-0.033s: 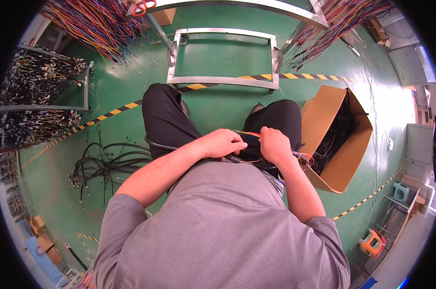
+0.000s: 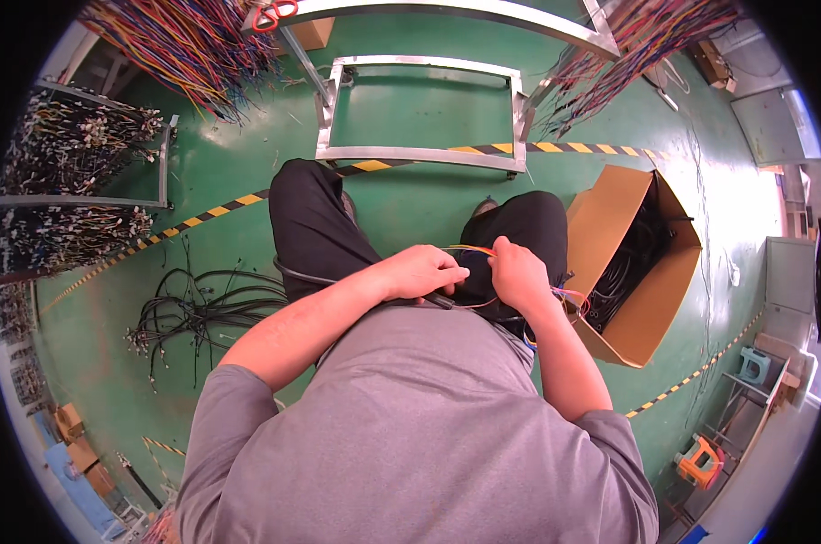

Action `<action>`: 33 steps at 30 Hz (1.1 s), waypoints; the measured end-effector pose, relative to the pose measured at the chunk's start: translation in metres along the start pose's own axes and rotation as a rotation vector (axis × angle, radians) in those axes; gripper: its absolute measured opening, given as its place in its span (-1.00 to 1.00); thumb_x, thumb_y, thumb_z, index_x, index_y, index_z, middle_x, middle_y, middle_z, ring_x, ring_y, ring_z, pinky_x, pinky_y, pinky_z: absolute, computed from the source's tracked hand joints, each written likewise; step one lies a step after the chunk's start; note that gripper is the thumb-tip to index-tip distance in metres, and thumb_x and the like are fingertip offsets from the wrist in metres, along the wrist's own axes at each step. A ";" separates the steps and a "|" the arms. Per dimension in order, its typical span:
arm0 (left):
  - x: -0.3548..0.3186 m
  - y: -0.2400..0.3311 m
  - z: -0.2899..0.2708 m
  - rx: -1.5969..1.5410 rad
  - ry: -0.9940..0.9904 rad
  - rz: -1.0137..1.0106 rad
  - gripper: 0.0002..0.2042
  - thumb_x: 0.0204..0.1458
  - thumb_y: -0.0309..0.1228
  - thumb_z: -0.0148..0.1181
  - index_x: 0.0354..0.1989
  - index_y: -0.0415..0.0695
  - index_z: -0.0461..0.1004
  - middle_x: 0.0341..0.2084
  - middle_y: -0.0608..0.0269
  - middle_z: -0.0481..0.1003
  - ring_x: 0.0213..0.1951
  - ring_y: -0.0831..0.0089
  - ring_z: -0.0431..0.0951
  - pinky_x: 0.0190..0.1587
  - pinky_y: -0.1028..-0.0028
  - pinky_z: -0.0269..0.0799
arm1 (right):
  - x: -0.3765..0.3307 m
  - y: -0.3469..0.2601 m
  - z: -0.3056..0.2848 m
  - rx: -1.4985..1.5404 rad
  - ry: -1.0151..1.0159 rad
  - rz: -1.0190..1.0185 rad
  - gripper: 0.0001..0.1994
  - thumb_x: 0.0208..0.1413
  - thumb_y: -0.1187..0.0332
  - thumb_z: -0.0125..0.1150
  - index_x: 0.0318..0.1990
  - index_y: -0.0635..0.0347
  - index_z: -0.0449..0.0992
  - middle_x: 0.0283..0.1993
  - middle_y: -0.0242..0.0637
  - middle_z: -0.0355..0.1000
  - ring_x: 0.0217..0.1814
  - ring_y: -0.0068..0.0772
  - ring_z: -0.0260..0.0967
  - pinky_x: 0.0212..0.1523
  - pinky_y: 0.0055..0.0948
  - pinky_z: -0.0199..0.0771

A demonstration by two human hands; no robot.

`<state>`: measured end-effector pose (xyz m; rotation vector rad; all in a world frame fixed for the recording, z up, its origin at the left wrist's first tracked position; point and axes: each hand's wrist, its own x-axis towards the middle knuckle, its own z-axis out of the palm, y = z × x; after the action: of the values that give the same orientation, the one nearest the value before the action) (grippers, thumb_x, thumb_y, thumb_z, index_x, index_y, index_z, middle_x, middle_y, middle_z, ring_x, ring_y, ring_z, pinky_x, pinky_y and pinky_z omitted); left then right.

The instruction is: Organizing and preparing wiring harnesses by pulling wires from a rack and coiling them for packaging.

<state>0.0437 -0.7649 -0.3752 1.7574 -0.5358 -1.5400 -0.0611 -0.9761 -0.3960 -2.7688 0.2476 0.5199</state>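
Over my lap, my left hand (image 2: 421, 273) is closed with its fingers curled on a black cable (image 2: 313, 276), which bends round from beside my left thigh. The cable's dark end (image 2: 439, 299) shows just under my fingers. Thin coloured wires (image 2: 470, 247), yellow and orange, span the gap between my hands. My right hand (image 2: 521, 276) is closed in a pinch on these wires, its thumb and forefinger toward my left hand. Loose pink and blue wire ends (image 2: 572, 295) come out beside my right wrist. My palms hide the rest of the grip.
Right of my knee stands an open cardboard box (image 2: 630, 335) with black cables inside. More black cables (image 2: 202, 304) lie on the green floor at left. Ahead is a metal frame (image 2: 420, 154); bundles of coloured wires (image 2: 188, 54) hang beyond, near red-handled scissors (image 2: 275, 14).
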 end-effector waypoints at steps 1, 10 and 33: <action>0.002 0.000 0.000 -0.001 0.016 0.005 -0.60 0.39 -0.07 0.05 0.01 -0.17 0.62 -0.19 0.37 0.66 -0.47 0.64 0.46 -0.46 0.49 0.51 | 0.002 -0.003 -0.005 0.174 0.029 0.087 -0.83 0.27 0.33 0.20 -0.21 0.29 0.52 -0.21 -0.02 0.56 -0.11 0.06 0.59 -0.11 -0.12 0.59; -0.002 0.016 0.000 -0.503 0.130 0.122 -0.60 0.36 -0.07 0.13 0.19 -0.08 0.50 -0.09 0.40 0.62 -0.60 0.75 0.22 -0.61 0.60 0.23 | -0.044 -0.018 -0.020 0.767 -0.037 -0.248 -0.87 0.35 0.44 0.10 -0.11 0.32 0.51 -0.28 -0.07 0.50 -0.19 -0.08 0.50 -0.12 -0.22 0.47; -0.035 0.009 -0.013 -0.907 0.181 0.596 -0.82 0.36 -0.32 0.14 0.03 -0.04 0.38 -0.17 0.26 0.54 -0.52 0.71 0.33 -0.57 0.62 0.24 | -0.025 -0.036 -0.030 1.063 -0.199 -0.179 -0.84 0.43 0.35 0.10 -0.11 0.27 0.49 -0.40 -0.40 0.36 -0.35 -0.54 0.28 -0.29 -0.44 0.34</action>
<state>0.0510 -0.7418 -0.3450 0.8988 -0.1756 -0.9432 -0.0664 -0.9496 -0.3502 -1.6769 0.1555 0.4310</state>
